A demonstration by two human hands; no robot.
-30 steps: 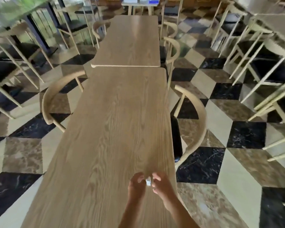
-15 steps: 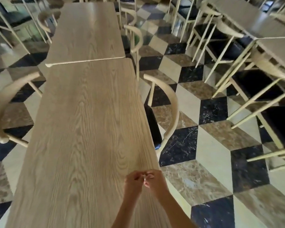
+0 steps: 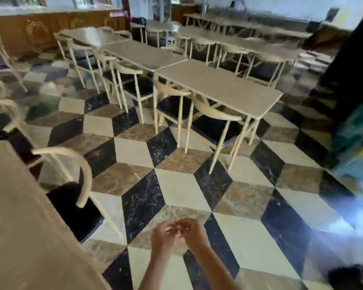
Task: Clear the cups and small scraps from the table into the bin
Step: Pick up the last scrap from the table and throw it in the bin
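My left hand (image 3: 163,237) and my right hand (image 3: 194,234) are held together low in the middle of the view, over the tiled floor. Their fingertips pinch a tiny white scrap (image 3: 179,232) between them; it is too small to make out further. The wooden table (image 3: 19,227) lies at the lower left, off to the left of my hands. No cups and no bin can be made out.
A curved-back chair (image 3: 80,185) stands at the table's right edge. Rows of pale tables (image 3: 222,88) and chairs fill the middle of the room. A dark pillar (image 3: 352,65) rises at the right. A black-and-white blurred shape (image 3: 354,277) sits at bottom right.
The view has swung right, away from the table toward the floor and room. My hands stay pinched together on the scrap, and are over floor tiles instead of the tabletop.
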